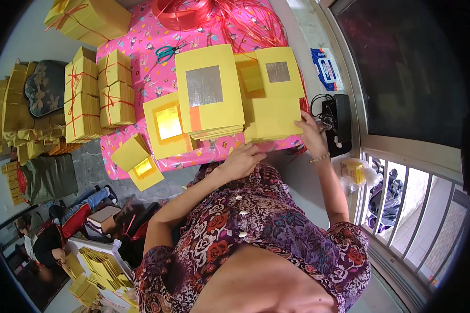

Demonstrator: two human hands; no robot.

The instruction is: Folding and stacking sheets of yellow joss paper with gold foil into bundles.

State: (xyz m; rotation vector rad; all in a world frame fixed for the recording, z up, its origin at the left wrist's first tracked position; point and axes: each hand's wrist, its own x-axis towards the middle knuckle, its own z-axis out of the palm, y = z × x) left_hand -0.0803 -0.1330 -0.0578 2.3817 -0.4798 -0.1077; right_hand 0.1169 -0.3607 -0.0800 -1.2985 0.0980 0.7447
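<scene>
Yellow paper stack (271, 117) in right hand (312, 136) grip, left hand (241, 161) beneath.

four tied bundles (96, 94), one scissors (165, 52) — two hands (243, 160)

Yellow paper stacks (210, 88) crowding the pink table (141, 78); narrow bare front edge.

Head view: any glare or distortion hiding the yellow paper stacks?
Head view: even daylight; the silver foil square glares a little; fisheye bends the window frame and darkens the corners; right hand and left hand on the paper stacks look sharp.
</scene>
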